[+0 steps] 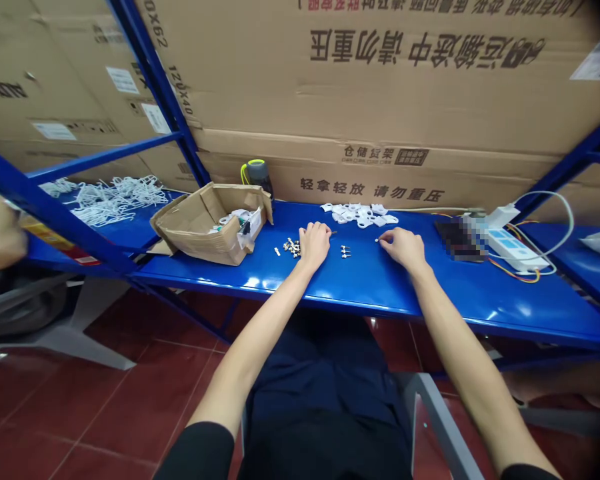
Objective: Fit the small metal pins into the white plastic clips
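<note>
Three small screws (345,251) lie between our left hand (314,245) and right hand (403,249) on the blue surface (220,277), both pinching something tiny. More screws (293,247) sit heaped leftward; white clips (357,215) remain piled behind.

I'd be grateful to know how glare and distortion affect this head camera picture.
Head view: glare streaks the glossy blue metal shelf; the wide lens bows the blue steel upright and darkens the corners; a pixelated patch hides one object.
</note>
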`<state>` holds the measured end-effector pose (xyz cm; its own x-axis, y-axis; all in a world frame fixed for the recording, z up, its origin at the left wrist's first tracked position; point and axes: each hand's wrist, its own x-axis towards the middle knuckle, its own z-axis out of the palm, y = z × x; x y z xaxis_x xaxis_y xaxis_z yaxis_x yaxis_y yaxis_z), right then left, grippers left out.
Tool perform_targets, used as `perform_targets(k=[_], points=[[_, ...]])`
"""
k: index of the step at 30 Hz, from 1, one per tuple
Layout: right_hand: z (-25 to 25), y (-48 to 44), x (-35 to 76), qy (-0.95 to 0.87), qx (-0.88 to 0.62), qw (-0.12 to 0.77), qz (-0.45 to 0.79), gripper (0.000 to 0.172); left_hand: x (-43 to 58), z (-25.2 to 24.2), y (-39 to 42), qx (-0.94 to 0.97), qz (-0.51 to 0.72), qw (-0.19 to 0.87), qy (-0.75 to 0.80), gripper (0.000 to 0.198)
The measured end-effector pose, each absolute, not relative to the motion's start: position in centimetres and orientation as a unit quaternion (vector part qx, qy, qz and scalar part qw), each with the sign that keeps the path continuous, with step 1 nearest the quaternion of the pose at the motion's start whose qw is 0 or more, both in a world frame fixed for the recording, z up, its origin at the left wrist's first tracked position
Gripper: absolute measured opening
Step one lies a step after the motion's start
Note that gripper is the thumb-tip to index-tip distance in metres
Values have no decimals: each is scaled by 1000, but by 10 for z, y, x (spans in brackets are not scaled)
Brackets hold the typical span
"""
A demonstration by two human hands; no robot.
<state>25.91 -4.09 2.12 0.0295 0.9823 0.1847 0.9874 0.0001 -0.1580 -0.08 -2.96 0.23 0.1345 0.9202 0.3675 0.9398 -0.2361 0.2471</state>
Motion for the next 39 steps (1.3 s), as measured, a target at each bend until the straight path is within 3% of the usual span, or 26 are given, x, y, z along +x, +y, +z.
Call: perform_targets(k=[16,23,32,39], points=[[2,-29,259,-735,-646,206,-11,20,2,4,-29,-777,-255,10,-575,24],[0,-18,277,-753,-632,179,50,36,2,4,-29,-782,-249,11,-571,22],[-3,-20,270,-740,-635,219,30,17,1,4,-29,-782,-254,8,-569,25],[-7,-23,247,-737,-582,336,68,11,2,9,-32,-795,-249,0,-553,25]])
